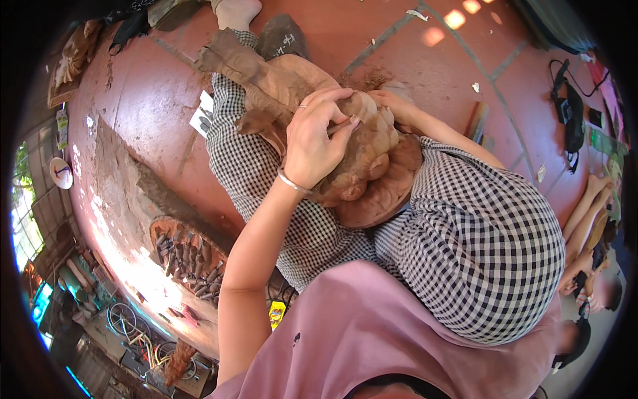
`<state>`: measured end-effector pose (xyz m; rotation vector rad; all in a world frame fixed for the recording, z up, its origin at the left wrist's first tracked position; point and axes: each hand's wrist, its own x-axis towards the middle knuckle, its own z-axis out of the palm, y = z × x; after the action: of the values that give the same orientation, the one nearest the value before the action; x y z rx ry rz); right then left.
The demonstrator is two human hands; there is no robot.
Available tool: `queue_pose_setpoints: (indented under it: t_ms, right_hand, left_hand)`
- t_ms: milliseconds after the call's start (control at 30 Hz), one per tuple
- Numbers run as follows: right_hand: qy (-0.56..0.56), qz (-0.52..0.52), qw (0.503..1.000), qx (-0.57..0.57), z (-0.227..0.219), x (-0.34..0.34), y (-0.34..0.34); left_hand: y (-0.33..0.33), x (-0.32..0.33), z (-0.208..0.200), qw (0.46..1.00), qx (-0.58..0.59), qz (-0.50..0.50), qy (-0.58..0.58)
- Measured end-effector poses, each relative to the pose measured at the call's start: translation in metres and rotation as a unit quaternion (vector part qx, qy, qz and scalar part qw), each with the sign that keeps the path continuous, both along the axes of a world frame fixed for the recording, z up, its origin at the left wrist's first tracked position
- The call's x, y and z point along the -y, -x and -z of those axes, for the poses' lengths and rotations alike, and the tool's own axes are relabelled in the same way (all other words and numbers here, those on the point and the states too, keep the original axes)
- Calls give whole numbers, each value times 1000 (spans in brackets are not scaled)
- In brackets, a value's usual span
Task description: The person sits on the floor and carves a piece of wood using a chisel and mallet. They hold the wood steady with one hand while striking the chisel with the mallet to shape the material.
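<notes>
A brown wooden carving (362,143) with rounded lobes and a flared round base lies across my lap. My left hand (316,133), with a ring and a bangle, rests on its upper face. The thumb and fingers are drawn together there; whatever small thing they may pinch is too hidden to name. From the right, my right hand (395,106) grips the carving's far side, its fingertips mostly out of sight behind the wood. Toward the upper left, the carving extends into a long rough part (232,63).
A bowl of carving tools (189,259) stands at the left beside a dark slab (136,173). A grey block (282,38) lies beyond the carving, near a bare foot (236,12). Wood scraps dot the red tiled floor (392,60). Other people sit at the far right.
</notes>
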<state>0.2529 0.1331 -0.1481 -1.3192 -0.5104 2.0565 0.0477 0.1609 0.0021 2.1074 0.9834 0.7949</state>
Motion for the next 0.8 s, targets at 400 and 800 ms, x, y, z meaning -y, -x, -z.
queue_pose_setpoints:
  t_ms: [400,800]
  right_hand:
    - [4,15,1000,18,-11,0,1]
    - [4,2,1000,-24,19,2,-5]
  left_hand:
    - [-9,9,5,992,10,-108,61]
    - [-19,9,-1,989,-29,-128,64]
